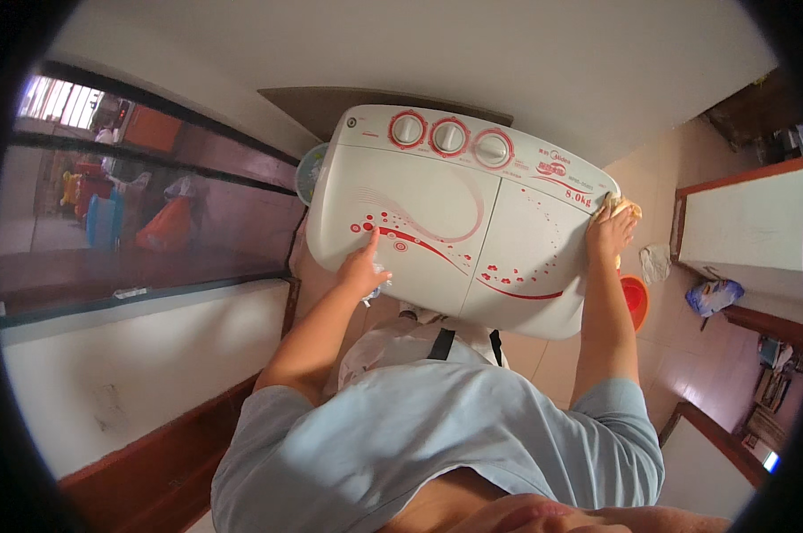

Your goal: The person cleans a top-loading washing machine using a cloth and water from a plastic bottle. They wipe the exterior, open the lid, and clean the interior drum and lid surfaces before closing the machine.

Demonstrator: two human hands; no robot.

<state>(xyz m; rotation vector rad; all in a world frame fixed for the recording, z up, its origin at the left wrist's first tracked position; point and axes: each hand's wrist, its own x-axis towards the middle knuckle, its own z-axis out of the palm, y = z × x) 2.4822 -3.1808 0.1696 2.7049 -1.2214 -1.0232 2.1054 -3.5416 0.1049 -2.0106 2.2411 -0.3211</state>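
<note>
A white Midea twin-tub washing machine [414, 193] with red flower and swirl patterns stands before me. Three dials [448, 137] line its rear panel. My left hand [361, 270] is at the front left of the larger lid, its index finger stretched out onto the red print. A crumpled piece of clear plastic [377, 285] shows under that hand, apparently gripped by the hidden fingers. At the machine's right edge my right hand [609, 233] presses a yellow cloth [626, 204] against the side. Part of the cloth hangs below the hand.
An orange-red basin [633, 303] sits on the floor at right, near a pale rag [655, 263] and a blue-white plastic package [714, 296]. Behind the machine's left corner is a light-blue basin [311, 174]. A dark-framed glass partition [155, 200] runs along the left.
</note>
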